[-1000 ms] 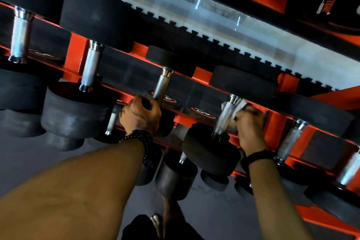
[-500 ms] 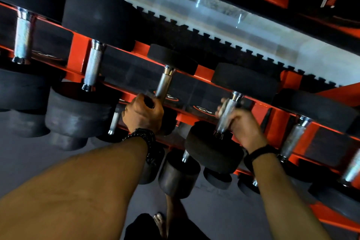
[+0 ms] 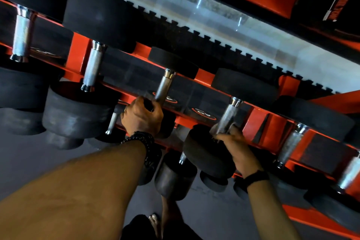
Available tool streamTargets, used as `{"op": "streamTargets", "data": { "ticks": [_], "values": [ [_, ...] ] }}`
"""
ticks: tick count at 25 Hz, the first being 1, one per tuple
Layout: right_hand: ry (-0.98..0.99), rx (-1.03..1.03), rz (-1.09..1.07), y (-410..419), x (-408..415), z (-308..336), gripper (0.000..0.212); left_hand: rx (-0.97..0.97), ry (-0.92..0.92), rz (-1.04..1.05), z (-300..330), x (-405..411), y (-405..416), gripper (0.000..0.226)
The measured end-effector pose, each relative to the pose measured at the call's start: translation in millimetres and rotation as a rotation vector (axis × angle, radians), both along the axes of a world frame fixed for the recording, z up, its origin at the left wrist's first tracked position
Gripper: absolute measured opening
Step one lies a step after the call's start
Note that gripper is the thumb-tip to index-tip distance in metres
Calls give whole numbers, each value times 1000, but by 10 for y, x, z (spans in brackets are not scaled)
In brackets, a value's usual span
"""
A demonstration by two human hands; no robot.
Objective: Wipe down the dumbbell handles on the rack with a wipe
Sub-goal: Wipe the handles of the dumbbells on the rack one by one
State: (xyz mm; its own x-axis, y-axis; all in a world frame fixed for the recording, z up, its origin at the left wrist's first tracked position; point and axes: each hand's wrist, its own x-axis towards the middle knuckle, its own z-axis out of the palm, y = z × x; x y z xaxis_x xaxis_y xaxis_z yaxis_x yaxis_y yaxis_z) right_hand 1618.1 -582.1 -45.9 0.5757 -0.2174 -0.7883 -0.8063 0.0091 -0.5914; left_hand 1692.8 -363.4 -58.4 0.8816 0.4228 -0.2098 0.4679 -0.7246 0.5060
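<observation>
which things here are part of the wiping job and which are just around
Part of the job:
- right hand gripping the wipe round the lower end of a dumbbell handle
- left hand gripping the neighbouring handle
- other handles on the orange rack, such as

Just around:
- beaded bracelet
- black wristband
- bare foot

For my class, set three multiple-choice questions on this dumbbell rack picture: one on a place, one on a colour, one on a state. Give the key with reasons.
1. Where does the right hand grip its dumbbell handle?
A. Near end
B. Far end
C. Not touching

2. What colour is the rack frame?
A. Blue
B. Orange-red
C. White

3. What is the left hand doing?
A. Hanging loose
B. Lying flat on the floor
C. Gripping the near end of another handle

Key: 1 A, the fingers wrap the end nearest the camera. 2 B, the bars are orange-red. 3 C, the fingers curl round it.
</observation>
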Motion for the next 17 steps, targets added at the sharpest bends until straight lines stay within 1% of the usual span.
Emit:
{"op": "streamTargets", "data": {
  "ticks": [1,3,4,5,6,7,8,9,10,11,12,14,15,16,17],
  "values": [
    [17,-62,-55,-34,85,20,10,3,8,-4,-1,8,-3,37],
    [-83,-181,-249,-70,359,79,10,14,27,-7,-8,16,-8,37],
    [-157,-250,-314,-27,454,95,11,21,30,-4,-16,19,-9,37],
    [-209,-340,-336,52,466,82,20,23,27,0,-23,13,-6,36],
    [-227,-420,-312,166,427,116,32,14,20,2,-27,3,-6,35],
    [-245,-462,-226,290,326,48,48,1,12,4,-26,-4,-10,34],
    [-215,-457,-100,422,228,-22,68,-6,10,6,-20,3,-13,33],
    [-180,-478,9,490,184,-157,83,-9,20,6,-15,10,-7,33],
    [-175,-512,56,456,212,-187,87,-5,30,5,-12,10,-1,32],
    [-140,-498,36,380,348,-251,81,0,36,2,-5,18,-1,33],
    [-84,-475,-43,257,481,-235,64,2,38,0,-6,11,-2,33],
    [-32,-416,-247,184,617,-85,22,-5,27,-2,-15,1,-12,33],
    [-76,-397,-264,209,577,-5,12,-9,20,-3,-23,-4,-11,32],
    [-154,-412,-226,280,524,102,15,-8,16,0,-31,-3,-12,32],
    [-223,-434,-184,364,472,171,22,-3,23,-1,-40,4,-7,33]
  ]
}}
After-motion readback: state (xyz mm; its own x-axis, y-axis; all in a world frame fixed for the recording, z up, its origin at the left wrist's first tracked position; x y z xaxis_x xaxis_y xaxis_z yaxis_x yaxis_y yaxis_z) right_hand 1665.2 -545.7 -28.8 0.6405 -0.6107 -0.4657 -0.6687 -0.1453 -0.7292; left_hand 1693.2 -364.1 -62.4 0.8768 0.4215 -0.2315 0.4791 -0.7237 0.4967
